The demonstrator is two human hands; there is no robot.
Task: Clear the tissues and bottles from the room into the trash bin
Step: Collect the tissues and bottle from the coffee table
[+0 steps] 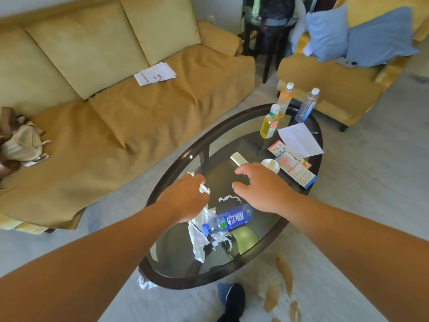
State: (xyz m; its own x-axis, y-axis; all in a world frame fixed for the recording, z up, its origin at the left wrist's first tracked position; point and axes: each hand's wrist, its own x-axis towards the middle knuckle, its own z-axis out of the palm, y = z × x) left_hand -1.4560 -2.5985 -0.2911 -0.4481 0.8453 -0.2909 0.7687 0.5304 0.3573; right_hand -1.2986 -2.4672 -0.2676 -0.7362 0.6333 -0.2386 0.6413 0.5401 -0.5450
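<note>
Head view: the left hand (183, 198) has its fingers curled round a crumpled tissue wad (204, 189), held just above the glass table (176, 159); the closed grasp suits soft paper, which compresses and allows more pieces to be gathered in the same fist. The right hand (262, 189) hovers over the glass with thumb and fingers spread wide and holds nothing, a posture that appears set for the next pick. Directly beneath and between the 2 hands lie a torn tissue strip (229, 199) and the blue bottle (232, 220), which rests on its side with the cap toward the near rim. A long tissue sheet (199, 240) lies beside the bottle cap; whether it joins the held wad cannot be determined. 1 further tissue (145, 283) lies on the floor, against the near edge of the table. At the far end 3 bottles stand upright: an orange bottle (285, 98), a yellow bottle (269, 123) and a clear bottle (306, 106). A remote (239, 160) and leaflets (294, 169) lie between them and the right hand. The trash bin is not in view, so collected items must be carried away; judged stage: early, most items remain.
</note>
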